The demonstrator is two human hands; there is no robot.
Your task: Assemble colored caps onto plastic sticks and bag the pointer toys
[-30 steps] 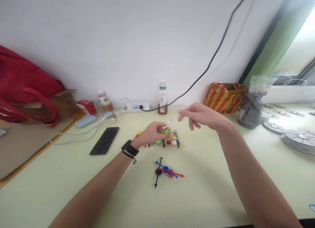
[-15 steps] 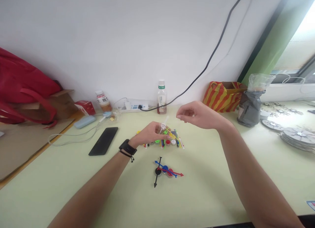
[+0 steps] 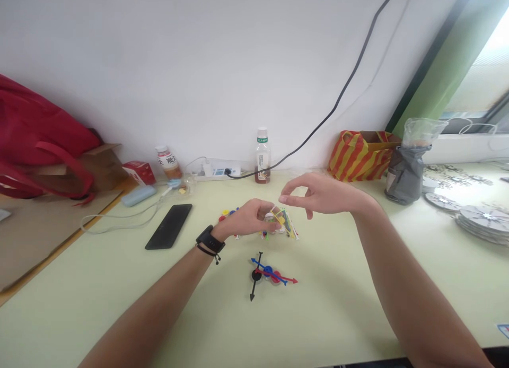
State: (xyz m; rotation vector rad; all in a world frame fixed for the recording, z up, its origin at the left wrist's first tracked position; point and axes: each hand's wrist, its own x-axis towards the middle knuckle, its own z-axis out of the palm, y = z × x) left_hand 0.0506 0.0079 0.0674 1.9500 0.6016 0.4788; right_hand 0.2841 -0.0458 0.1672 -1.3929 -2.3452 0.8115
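Note:
My left hand [image 3: 256, 218] is closed around a small white spinner [image 3: 269, 216] with a clear base, above a pile of coloured parts. My fingers partly cover it. Just to its right, my right hand [image 3: 316, 194] hovers with thumb and index finger curved toward the spinner, and I see nothing held between them. Yellow, white and green arrow pieces [image 3: 292, 227] lie under and beside the hands. Round red and yellow pieces [image 3: 225, 213] show left of my left hand. Nearer to me, three spinners lie close together: black [image 3: 256, 275], blue [image 3: 268, 271] and red [image 3: 275, 277].
A black phone [image 3: 169, 226] lies to the left, near a white cable and a light-blue case [image 3: 139, 195]. Along the wall stand a drink bottle [image 3: 263, 158], a power strip [image 3: 220, 169] and a striped bag [image 3: 360, 156]. Grey discs [image 3: 485, 222] are stacked at right.
My right hand has come down and left, closer to the white spinner. My left hand has shifted slightly right with the spinner, which is now more hidden.

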